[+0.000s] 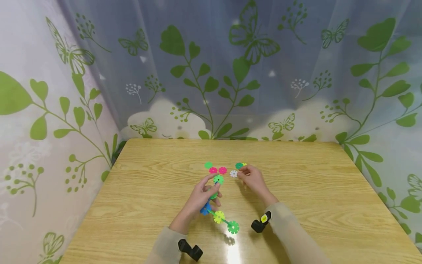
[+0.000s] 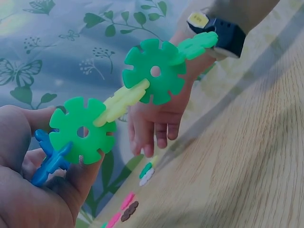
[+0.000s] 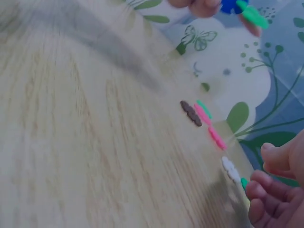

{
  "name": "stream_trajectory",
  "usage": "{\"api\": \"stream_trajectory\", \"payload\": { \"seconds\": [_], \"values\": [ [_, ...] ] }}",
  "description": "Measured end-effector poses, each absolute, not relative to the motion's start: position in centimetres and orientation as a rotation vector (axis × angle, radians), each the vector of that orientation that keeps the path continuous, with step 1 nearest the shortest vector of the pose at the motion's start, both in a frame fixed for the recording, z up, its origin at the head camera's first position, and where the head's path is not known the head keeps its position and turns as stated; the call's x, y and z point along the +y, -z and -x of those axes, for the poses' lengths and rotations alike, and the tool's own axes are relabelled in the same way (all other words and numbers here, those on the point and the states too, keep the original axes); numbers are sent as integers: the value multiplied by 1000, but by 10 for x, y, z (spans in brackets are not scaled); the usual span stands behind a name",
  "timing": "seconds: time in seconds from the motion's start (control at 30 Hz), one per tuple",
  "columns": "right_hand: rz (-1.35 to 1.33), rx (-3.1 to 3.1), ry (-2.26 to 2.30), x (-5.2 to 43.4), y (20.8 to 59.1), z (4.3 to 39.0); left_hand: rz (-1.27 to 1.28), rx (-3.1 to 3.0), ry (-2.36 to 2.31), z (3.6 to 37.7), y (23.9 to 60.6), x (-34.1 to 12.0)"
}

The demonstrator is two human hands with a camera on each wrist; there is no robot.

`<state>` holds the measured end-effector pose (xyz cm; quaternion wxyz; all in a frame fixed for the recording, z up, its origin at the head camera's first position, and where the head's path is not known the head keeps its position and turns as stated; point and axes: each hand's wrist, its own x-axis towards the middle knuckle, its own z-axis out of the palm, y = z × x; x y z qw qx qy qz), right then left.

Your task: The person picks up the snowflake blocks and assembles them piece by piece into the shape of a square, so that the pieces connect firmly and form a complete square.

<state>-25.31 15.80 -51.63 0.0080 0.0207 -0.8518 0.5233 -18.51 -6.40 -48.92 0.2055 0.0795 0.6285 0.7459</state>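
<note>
Wooden tabletop [image 1: 296, 205] fills the lower frame under leaf-print curtains [image 1: 230, 73]. Left hand [image 1: 201, 196] pinches a snowflake-disc chain [image 1: 219, 217] at centre, its long axis running toward lower right. Right hand [image 1: 252, 178], fingers relaxed, touches loose discs [image 1: 233, 173].

Loose discs [image 1: 218, 170] beyond hands (mid-table [image 1: 148, 183])
</note>
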Motion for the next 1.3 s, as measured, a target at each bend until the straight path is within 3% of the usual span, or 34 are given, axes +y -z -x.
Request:
{"api": "stream_trajectory", "payload": {
  "seconds": [0.33, 0.6, 0.9, 1.3],
  "values": [
    [-147, -2932, -1093, 143, 523, 264, -206, 1732, -2091, 186, 487, -66],
    [-50, -3049, -881, 135, 524, 265, -214, 1737, -2104, 178, 470, -68],
    [-71, -2979, -978, 137, 524, 261, -205, 1743, -2136, 177, 468, -68],
    [-143, -2655, -1368, 131, 512, 231, -173, 1721, -2163, 187, 484, -64]
  ]
}}
